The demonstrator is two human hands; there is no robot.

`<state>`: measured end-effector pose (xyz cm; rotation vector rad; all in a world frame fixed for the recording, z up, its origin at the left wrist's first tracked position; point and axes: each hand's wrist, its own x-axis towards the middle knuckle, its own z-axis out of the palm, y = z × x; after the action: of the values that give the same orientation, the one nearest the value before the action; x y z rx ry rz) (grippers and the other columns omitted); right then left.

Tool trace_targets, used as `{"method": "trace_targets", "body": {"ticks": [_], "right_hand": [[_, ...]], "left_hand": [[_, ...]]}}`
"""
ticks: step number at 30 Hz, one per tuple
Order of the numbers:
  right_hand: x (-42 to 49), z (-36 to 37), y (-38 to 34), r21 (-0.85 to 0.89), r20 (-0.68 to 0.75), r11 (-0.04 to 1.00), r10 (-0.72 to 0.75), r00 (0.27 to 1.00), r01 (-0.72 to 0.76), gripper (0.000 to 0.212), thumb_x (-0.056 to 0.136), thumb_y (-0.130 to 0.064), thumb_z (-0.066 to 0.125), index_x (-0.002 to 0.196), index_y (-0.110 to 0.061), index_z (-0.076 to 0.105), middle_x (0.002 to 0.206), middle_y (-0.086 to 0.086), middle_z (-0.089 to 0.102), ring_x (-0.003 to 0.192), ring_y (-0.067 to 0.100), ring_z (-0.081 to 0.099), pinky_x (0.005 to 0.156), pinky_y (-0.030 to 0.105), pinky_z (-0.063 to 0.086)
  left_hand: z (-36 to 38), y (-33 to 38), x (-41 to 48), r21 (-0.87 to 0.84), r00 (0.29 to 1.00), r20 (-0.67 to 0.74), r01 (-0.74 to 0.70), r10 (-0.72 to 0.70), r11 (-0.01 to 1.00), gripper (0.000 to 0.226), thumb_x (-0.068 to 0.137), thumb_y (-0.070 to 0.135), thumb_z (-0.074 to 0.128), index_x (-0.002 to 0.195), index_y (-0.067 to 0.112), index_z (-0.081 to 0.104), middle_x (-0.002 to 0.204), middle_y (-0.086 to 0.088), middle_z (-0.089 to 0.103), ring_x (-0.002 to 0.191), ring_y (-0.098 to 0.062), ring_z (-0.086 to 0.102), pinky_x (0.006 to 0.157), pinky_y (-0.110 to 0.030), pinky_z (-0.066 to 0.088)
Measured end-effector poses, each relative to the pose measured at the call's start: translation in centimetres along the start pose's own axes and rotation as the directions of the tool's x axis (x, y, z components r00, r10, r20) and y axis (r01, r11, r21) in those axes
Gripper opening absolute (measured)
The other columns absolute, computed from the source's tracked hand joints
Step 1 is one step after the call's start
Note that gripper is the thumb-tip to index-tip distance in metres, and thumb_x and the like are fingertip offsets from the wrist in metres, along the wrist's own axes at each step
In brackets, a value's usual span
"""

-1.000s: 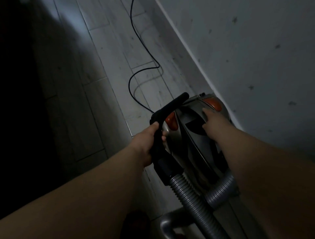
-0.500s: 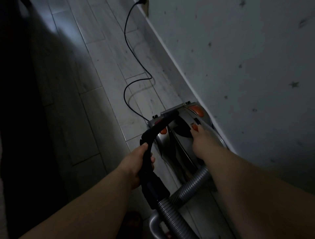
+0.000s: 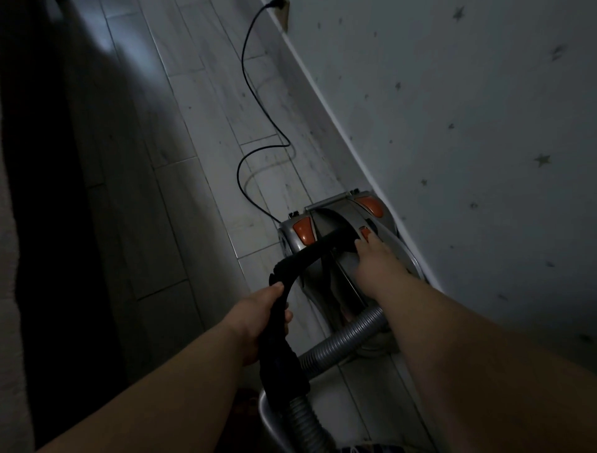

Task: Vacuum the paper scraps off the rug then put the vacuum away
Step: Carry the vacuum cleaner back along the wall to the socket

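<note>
1. Reaching forward from the bottom of the frame are two bare forearms, one on each side of the picture.
2. Nearest the camera, one ribbed grey hose [image 3: 342, 347] loops along the floor, joined at one end to a black curved handle piece [image 3: 284, 329] and at the other to the front of the vacuum body.
3. The left hand [image 3: 258, 320] is clenched around that black handle piece, thumb on top, with the black tip pointing up across the vacuum.
4. One canister vacuum [image 3: 326, 258], silver-grey, sits on the floor tight against the wall's white skirting board [image 3: 323, 97], with its hose end toward the person.
5. The right hand [image 3: 374, 258] lies on top of the vacuum's shell with its fingers stretched forward; one fingertip touches a small orange button [image 3: 365, 232]. It grips nothing that can be seen.
6. Three orange parts show on the vacuum: that small button and two larger orange pads [image 3: 302, 230] at the far corners.
7. One black power cord [image 3: 248, 97] leaves the vacuum's far end, snakes across the pale plank floor [image 3: 193, 129] in two bends, and runs up to one plug [image 3: 274, 4] at the wall near the top edge.
8. The wall [image 3: 452, 113] on the right is pale with small dark star marks.
9. The left side of the frame is in deep shadow; nothing there can be told.
</note>
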<state>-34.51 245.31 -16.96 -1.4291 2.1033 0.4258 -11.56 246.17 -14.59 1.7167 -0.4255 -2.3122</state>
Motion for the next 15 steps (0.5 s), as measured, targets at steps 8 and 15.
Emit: {"method": "trace_targets", "body": {"ticks": [8, 15], "right_hand": [[0.4, 0.0, 0.9, 0.05, 0.015, 0.999, 0.016, 1.0, -0.017, 0.072, 0.093, -0.014, 0.052, 0.155, -0.02, 0.017, 0.163, 0.002, -0.002, 0.146, 0.03, 0.015, 0.116, 0.046, 0.027], [1.3, 0.1, 1.6, 0.065, 0.017, 0.998, -0.001, 1.0, 0.0, 0.072, 0.096, -0.015, 0.048, 0.156, -0.021, 0.011, 0.164, 0.002, -0.002, 0.147, 0.028, 0.013, 0.117, 0.046, 0.025]], "left_hand": [[1.4, 0.2, 1.8, 0.027, 1.0, 0.002, 0.03, -0.03, 0.999, 0.026, 0.095, 0.033, 0.051, 0.101, 0.008, 0.055, 0.074, -0.009, 0.051, 0.057, -0.017, 0.049, 0.055, -0.027, 0.043], [2.8, 0.3, 3.8, 0.058, 0.999, -0.008, 0.037, -0.037, 0.998, 0.025, 0.096, 0.029, 0.05, 0.109, 0.008, 0.055, 0.082, -0.01, 0.052, 0.066, -0.018, 0.052, 0.057, -0.03, 0.044]]}}
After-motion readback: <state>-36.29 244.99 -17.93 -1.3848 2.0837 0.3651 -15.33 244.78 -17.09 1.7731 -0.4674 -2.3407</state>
